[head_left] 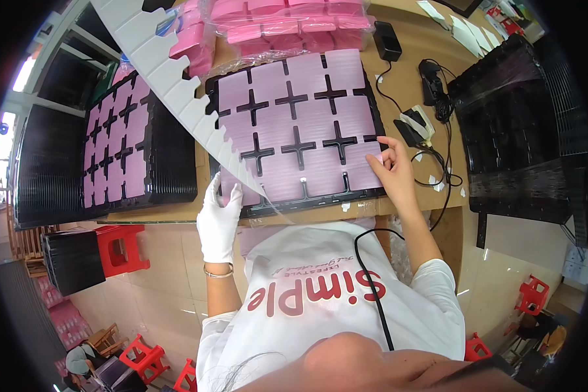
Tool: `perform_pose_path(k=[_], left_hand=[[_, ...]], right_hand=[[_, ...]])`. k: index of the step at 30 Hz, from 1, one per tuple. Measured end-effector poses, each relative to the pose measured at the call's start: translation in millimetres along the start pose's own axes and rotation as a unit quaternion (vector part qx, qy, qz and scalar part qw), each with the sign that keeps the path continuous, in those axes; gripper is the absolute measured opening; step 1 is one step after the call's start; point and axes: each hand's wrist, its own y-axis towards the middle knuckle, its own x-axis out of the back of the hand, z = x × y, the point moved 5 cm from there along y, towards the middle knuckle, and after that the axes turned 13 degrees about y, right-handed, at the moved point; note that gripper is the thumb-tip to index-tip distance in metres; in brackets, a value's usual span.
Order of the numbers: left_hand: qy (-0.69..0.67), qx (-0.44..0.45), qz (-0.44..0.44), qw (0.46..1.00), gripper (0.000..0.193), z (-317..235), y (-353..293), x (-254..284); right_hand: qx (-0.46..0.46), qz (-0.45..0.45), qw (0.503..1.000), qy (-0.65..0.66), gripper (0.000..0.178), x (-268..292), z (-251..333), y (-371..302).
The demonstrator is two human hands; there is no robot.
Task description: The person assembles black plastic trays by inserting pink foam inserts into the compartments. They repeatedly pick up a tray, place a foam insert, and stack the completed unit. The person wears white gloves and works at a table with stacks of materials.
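Note:
A black tray lies in front of me, its compartments covered with pink foam sheets between black cross-shaped dividers. My left hand, in a white glove, is at the near left corner of the tray, with thumb and forefinger apart. At the right rim is my bare right hand. Its thumb rests over a foam sheet and its forefinger is by the rim, a gap between them; the other fingers curl. A long white strip with a notched edge crosses the view from the upper left to the tray's near left part.
A stack of black trays with pink foam on top stands at left. More wrapped black trays stand at right. Bagged pink foam lies behind. Black adapter and cables lie on the brown table. Red stools stand below.

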Motion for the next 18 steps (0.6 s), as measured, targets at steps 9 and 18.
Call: perform_pose_path(k=[9, 18], left_hand=[[0.138, -0.018, -0.060, 0.988, 0.060, -9, -6, 15], [0.175, -0.283, -0.294, 0.896, 0.020, -64, 70, 40]], right_hand=[[0.043, 0.004, 0.989, -0.145, 0.043, 3, 14, -2], [0.289, -0.064, 0.869, -0.396, 0.023, -8, 84, 82]])
